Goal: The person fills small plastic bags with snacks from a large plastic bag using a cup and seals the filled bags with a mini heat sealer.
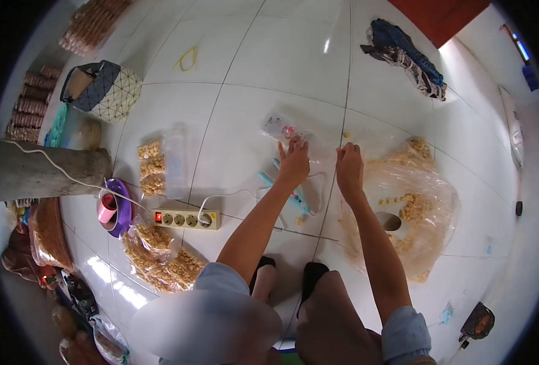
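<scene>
My left hand (pixel 295 163) reaches to a small pile of clear plastic bags (pixel 277 126) with red print, its fingertips closed on the near end of the plastic. Level with it on the right, my right hand (pixel 350 165) is closed in a pinch; whatever lies between the fingertips is too small to make out. Partly under my left forearm is a turquoise flat iron (pixel 298 198) with a white cord. Beside my right forearm lies a large clear bag (pixel 440 188) with yellowish snack pieces (pixel 413 208) and a whitish cup or tube (pixel 394 225) in it.
Left of my arms are filled snack packets (pixel 152 167), a power strip (pixel 186 219) with a plug in it, a purple basin (pixel 122 210) with a pink cup (pixel 106 208), and a bag of snacks (pixel 160 258). A pillar (pixel 50 170) stands farther left. Cloth (pixel 406 58) lies far right.
</scene>
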A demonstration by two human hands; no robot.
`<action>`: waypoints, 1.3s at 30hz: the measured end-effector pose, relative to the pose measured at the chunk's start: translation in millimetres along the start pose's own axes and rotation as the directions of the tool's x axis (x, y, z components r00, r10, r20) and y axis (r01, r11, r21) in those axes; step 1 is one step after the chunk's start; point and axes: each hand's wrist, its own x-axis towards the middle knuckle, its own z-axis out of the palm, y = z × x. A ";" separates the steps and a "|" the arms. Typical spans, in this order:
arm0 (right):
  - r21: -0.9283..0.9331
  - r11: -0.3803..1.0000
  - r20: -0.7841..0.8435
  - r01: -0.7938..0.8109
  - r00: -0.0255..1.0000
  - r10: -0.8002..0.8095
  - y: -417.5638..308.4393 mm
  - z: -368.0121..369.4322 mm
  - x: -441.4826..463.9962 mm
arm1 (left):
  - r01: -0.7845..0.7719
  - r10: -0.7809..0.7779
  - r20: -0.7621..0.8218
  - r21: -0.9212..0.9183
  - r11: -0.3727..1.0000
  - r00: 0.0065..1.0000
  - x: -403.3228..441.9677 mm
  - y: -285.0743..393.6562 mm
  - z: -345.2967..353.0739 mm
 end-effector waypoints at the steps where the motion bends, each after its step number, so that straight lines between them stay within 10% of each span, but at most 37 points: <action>1: 0.012 0.999 -0.066 0.037 0.997 -0.036 3.3 -7.7 0.6 | 0.056 -0.064 -0.047 -0.148 0.987 0.997 -2.9 0.7 -4.1; 3: 0.027 0.993 -0.204 0.119 0.973 -0.111 -9.8 -48.6 7.0 | 0.071 -0.122 -0.165 -0.282 0.957 0.979 -4.5 1.8 -51.9; 6: 0.448 0.893 -0.190 0.045 0.981 0.046 -24.1 -105.8 -13.9 | 0.098 0.010 0.142 -0.731 0.676 0.990 -33.4 22.2 -108.9; 8: 0.767 0.629 -0.232 0.128 0.969 0.086 -42.6 -140.5 -22.8 | 0.435 0.283 0.407 -0.900 -0.039 0.868 -40.2 43.1 -145.2; 9: 0.766 0.625 -0.251 0.150 0.965 0.076 -53.8 -158.7 -35.7 | 0.415 0.283 0.390 -0.909 -0.033 0.876 -54.7 55.3 -171.8; 12: 0.930 0.320 -0.206 0.180 0.977 0.048 -79.2 -207.8 -69.7 | 0.254 0.154 0.203 -0.718 -0.648 0.967 -89.2 91.8 -260.2; 16: 0.959 0.227 -0.180 0.172 0.983 0.017 -95.9 -253.1 -111.7 | -0.138 -0.128 -0.064 -0.662 -0.737 0.990 -104.4 114.0 -311.0; 21: 0.920 0.393 -0.043 0.005 0.995 0.088 -83.3 -277.5 -145.6 | -0.465 -0.268 -0.398 -0.845 -0.264 0.877 -154.3 123.4 -340.7; 24: 0.589 0.728 -0.499 0.350 0.866 -0.013 -90.1 -288.7 -155.3 | -0.521 -0.117 -0.535 -0.844 0.130 0.837 -184.3 115.8 -330.5; 31: 0.800 0.509 -0.202 0.319 0.941 -0.272 -116.0 -302.9 -179.9 | -0.378 0.148 -0.347 -0.843 0.384 0.926 -220.7 101.9 -329.8; 33: 0.503 0.798 -0.192 0.331 0.943 -0.270 -120.4 -313.6 -172.8 | -0.348 0.175 -0.303 -0.863 0.366 0.937 -215.8 96.8 -323.6; 39: 0.213 0.727 -0.462 0.652 0.723 -0.513 -116.8 -295.8 -162.3 | -0.323 0.235 -0.245 -0.856 0.403 0.941 -207.3 91.6 -318.7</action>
